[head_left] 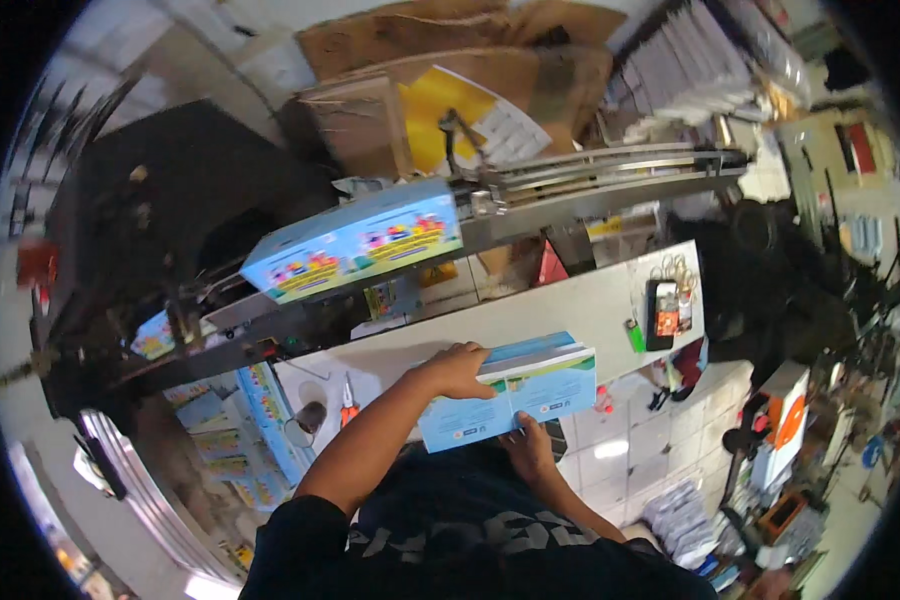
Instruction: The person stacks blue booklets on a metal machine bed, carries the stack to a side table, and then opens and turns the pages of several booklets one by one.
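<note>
A light blue stack of printed booklets [562,388] is held in front of my body, over the near edge of the white table [410,345]. White page edges show along its top right side. My left hand [456,371] is closed over the stack's upper left edge, fingers on the far side. From below, my right hand [530,446] grips the lower edge with its thumb on the printed face; its other fingers are mostly hidden. Beyond the table, a long row of similar blue booklets [360,245] stands on a metal machine rail [610,180].
On the table's right end lie a phone [660,315], a green lighter [635,336] and scissors [678,275]. Orange-handled pliers [348,405] and a roll of tape [306,425] lie at its left. More blue booklets [220,440] are piled at lower left. Cardboard [350,120] stands behind the rail.
</note>
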Demonstrator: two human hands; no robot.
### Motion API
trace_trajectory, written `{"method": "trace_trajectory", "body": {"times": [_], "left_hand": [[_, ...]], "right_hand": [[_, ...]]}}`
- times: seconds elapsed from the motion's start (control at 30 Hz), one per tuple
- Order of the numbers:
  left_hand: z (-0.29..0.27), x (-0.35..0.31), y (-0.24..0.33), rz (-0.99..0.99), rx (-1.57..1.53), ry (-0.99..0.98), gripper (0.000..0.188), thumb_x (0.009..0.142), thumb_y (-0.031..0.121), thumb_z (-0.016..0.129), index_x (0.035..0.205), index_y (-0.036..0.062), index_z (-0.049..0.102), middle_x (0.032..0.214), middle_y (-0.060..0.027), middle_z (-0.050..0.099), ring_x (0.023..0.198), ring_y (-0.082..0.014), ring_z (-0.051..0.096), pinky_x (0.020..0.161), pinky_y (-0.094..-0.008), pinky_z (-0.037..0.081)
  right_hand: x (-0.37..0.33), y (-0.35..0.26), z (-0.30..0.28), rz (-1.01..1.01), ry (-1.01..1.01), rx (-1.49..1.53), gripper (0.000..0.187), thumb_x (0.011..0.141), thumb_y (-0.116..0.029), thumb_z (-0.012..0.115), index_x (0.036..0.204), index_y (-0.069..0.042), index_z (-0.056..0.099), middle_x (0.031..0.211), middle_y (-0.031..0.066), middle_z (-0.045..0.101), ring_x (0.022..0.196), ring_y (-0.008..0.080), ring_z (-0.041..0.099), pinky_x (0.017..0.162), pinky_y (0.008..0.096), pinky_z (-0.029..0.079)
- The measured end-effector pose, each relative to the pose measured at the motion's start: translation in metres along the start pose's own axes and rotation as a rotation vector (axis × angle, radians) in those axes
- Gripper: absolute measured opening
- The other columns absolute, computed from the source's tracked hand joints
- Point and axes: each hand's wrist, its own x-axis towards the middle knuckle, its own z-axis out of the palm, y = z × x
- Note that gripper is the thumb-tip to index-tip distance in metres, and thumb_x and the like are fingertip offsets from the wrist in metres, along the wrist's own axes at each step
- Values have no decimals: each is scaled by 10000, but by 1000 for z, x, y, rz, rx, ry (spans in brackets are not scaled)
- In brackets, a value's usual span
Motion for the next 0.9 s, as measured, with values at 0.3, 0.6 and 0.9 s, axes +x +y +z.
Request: {"method": "trace_trajectory", "body": {"times": [0.3, 0.6, 0.9], "left_hand": [[-11, 14, 5, -51, 55, -140, 975, 765, 503, 752, 1474, -32, 351, 1521, -224, 333, 1412, -376, 320, 1173, -401, 280], [57, -18, -20, -225, -422, 299, 837, 797, 395, 782, 1397, -67, 426, 1420, -248, 458, 1304, -328, 472, 1105, -390, 371], [172, 0, 26, 114, -1986, 730, 598, 833, 143, 776, 1306, -37, 457, 1221, -127, 591, 1128, -264, 580, 970, -390, 477]], "right_hand": [[13, -5, 4, -47, -95, 162, 581, 855, -70, 693, 1362, -71, 409, 1303, 85, 521, 1210, 238, 500, 1021, 376, 392], [46, -88, 54, -293, -357, -483, 678, 823, -152, 742, 1394, 22, 421, 1255, 134, 605, 1134, 259, 581, 1012, 390, 437], [63, -133, 213, -259, -958, -2081, 754, 662, -376, 797, 1270, 20, 592, 1174, 184, 668, 1086, 285, 634, 972, 375, 474]]}}
